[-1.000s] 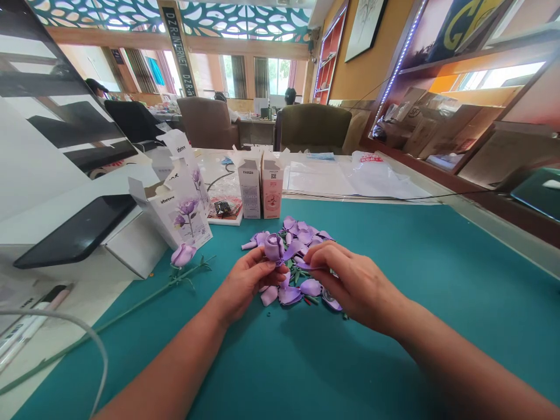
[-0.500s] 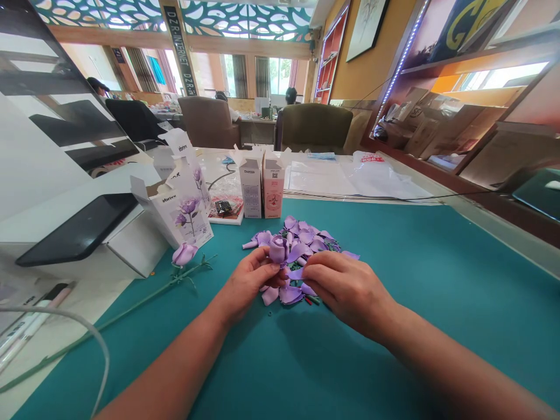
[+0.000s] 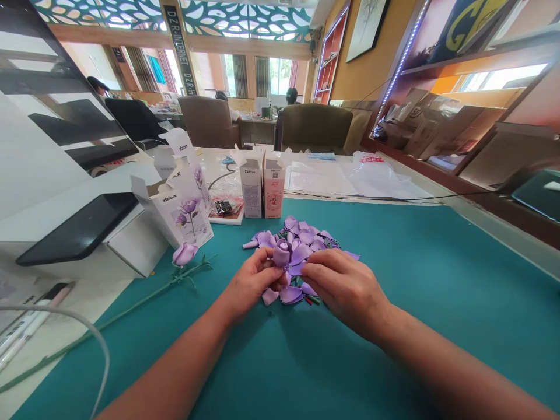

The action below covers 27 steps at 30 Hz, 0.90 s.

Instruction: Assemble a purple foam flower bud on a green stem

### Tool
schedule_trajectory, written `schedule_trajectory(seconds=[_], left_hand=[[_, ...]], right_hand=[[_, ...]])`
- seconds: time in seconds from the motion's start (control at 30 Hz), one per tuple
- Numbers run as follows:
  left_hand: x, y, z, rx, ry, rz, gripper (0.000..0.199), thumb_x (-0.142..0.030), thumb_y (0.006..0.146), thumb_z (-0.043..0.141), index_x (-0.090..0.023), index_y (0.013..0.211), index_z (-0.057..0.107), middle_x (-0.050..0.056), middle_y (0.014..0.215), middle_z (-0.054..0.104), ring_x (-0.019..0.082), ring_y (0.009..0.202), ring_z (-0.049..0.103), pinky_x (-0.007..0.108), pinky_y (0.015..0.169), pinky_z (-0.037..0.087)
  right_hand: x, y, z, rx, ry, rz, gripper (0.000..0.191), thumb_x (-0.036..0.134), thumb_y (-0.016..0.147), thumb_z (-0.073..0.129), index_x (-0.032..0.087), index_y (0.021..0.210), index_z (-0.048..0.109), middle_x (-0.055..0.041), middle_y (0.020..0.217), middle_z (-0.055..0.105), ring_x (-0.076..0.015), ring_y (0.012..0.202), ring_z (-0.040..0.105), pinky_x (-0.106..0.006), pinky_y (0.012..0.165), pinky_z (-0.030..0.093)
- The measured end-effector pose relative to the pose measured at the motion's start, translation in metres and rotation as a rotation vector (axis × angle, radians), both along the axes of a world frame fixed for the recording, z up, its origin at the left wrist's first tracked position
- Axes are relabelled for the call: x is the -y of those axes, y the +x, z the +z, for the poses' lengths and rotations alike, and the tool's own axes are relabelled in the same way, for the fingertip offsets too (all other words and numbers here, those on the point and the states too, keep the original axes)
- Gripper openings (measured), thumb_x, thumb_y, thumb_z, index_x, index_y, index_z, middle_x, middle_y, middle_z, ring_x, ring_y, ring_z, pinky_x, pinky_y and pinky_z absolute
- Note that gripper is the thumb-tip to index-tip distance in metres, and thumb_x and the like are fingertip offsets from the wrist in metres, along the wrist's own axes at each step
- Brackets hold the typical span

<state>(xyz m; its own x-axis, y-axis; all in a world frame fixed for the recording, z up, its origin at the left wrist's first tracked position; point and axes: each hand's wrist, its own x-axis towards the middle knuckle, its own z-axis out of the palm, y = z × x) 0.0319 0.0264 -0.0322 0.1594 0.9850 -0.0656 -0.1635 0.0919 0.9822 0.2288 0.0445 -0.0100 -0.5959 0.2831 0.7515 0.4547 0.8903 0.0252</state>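
Shifting slightly rightward since the previous frame, the artificial rose bud [image 3: 282, 254] is sitting upright in the left hand [image 3: 251, 281], whose fingers are curled around its base. The right hand [image 3: 345, 290] is closing in just beside it, fingers held together over a lilac petal [image 3: 297, 269].

At far left, a black tablet-like panel [image 3: 76, 227] is lying on a white box [image 3: 137, 245]. Next to it, a complete purple rose [image 3: 185, 254] is resting at the end of a long green stem [image 3: 109, 321], which is running down-left across the teal cutting mat [image 3: 394, 280]. An opened carton printed with a flower [image 3: 181, 213] is standing behind that rose. Further right, a white carton [image 3: 251, 189] and a pink carton [image 3: 274, 189] are standing upright behind the loose pile of petals [image 3: 306, 236], which is spreading beneath both hands. Clear plastic bags [image 3: 354, 178] are lying on the pale worktop [image 3: 214, 166] beyond the mat. Past them, two armchairs [image 3: 315, 128] are facing away, and cardboard packages [image 3: 437, 122] are filling shelves along the right wall [image 3: 363, 58].
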Motion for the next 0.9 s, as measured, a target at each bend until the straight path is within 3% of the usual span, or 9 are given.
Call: schedule_trajectory(seconds=[0.9], left_hand=[[0.0035,0.0035,0.0060,-0.026,0.003,-0.041,0.028,-0.033,0.073,0.070,-0.017,0.091,0.057,-0.001,0.067,0.061,0.013,0.062,0.054,0.028,0.062,0.042]], right_hand=[[0.0015,0.0008,0.0054,0.108,0.000,0.036,0.028,0.009,0.097,0.044,0.015,0.081,0.067,-0.0073,0.087,0.066,-0.0157,0.075,0.052,-0.029,0.072,0.048]])
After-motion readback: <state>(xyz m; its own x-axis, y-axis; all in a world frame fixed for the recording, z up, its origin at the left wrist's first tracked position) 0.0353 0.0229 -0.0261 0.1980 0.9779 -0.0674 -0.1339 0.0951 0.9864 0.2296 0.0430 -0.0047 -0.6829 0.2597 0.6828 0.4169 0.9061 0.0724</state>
